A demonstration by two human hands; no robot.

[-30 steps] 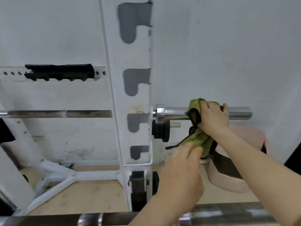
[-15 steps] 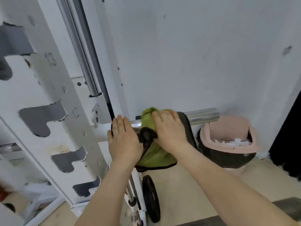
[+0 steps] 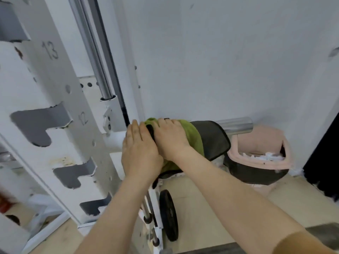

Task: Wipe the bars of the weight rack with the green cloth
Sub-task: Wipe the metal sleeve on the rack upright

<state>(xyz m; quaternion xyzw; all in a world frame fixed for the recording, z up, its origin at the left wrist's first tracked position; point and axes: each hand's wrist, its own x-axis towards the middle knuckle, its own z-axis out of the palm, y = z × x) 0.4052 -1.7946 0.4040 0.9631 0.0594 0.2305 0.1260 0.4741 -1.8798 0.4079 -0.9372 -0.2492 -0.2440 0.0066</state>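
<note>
The green cloth, with a black mesh backing, is draped over the chrome bar that sticks out to the right of the white rack upright. My right hand lies on top of the cloth with its fingers curled over the bar. My left hand sits right beside it on the left, fingers wrapped over the cloth's edge and the bar. The two hands touch. Only the bar's bare right end shows past the cloth.
A pink waste bin with a dark liner stands on the floor under the bar's end. A black weight plate hangs low on the rack. A vertical chrome guide rod runs up behind the notched upright. The white wall is close ahead.
My left hand came up from below the cloth onto the bar, then slid right against my right hand. The view swung closer to the upright, and the cloth spread further right along the bar.
</note>
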